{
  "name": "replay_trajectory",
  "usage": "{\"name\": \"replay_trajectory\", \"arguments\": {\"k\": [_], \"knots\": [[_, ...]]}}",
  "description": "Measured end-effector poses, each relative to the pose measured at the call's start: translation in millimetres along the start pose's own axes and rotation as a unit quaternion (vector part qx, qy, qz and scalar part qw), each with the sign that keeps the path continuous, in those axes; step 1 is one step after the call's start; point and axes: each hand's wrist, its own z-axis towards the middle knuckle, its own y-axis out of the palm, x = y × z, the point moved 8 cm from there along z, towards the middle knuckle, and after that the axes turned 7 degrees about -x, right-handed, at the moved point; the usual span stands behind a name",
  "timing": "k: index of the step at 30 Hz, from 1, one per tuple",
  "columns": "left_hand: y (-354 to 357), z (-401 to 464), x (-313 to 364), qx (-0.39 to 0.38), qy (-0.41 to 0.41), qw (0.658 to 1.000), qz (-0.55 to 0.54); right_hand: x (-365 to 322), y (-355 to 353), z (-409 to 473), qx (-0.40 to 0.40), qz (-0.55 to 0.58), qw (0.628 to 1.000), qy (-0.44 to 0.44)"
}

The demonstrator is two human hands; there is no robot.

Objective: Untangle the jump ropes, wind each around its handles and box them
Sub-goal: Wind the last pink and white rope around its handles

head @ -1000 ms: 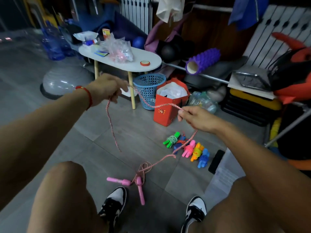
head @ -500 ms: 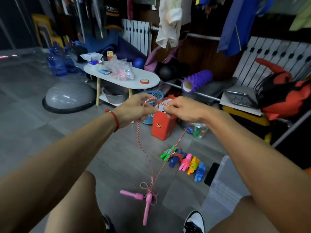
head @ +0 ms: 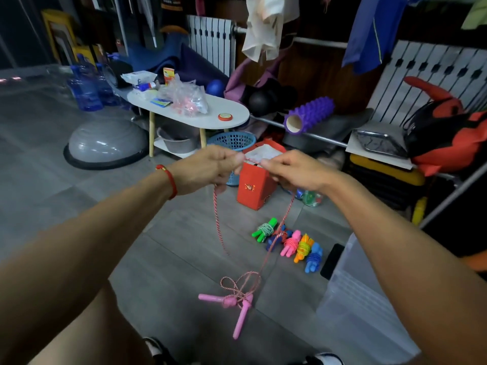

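Item: pink-and-white jump rope (head: 219, 227), held up at chest height by two bare hands. Left hand (head: 208, 168) (red string bracelet (head: 170, 180) at the wrist), fingers curled, pinches the rope at its top; right hand (head: 292, 171), just beside it and nearly touching, pinches the same short stretch, so each grip is clamped on the rope. Below the left grip one strand hangs slack toward the floor (head: 79, 206); below the right grip a second strand runs down to a looped knot (head: 239, 284) just above the two pink handles (head: 237, 306), which lie crossed on the floor, well below both grips and between the person's feet. Farther out from the grip, below and to the right: five wound ropes (head: 290, 241) in a row on the floor, touching one another (green, blue, pink, orange, blue handles). A dark phone-like slab (head: 332, 260) lies just right of that row, beside a clear plastic box (head: 361, 306) under the right forearm. Directly behind the grip: a red carton (head: 253, 188) and a blue basket (head: 232, 142). Beyond and left of the grip: a white tabletop (head: 232, 114) carrying plastic bags and small packets, a grey balance dome (head: 105, 143), blue water bottles (head: 84, 90). Beyond and right: a purple foam roller (head: 309, 114).
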Motion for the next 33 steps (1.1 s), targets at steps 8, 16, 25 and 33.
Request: {"name": "replay_trajectory", "arguments": {"k": [8, 16, 25, 33], "knots": [[-87, -46, -101, 0.302, -0.142, 0.941, -0.063, 138, 67, -35, 0.025, 0.142, 0.984, 0.106], [27, -30, -114, 0.029, -0.202, 0.972, 0.116, 40, 82, -4, -0.045, 0.056, 0.997, -0.026], [10, -18, -44, 0.041, -0.055, 0.996, 0.053, 63, 67, -15, 0.002, 0.144, 0.989, 0.019], [-66, -34, -52, 0.26, -0.059, 0.959, -0.097, 110, 85, -32, 0.022, 0.164, 0.985, 0.049]]}}
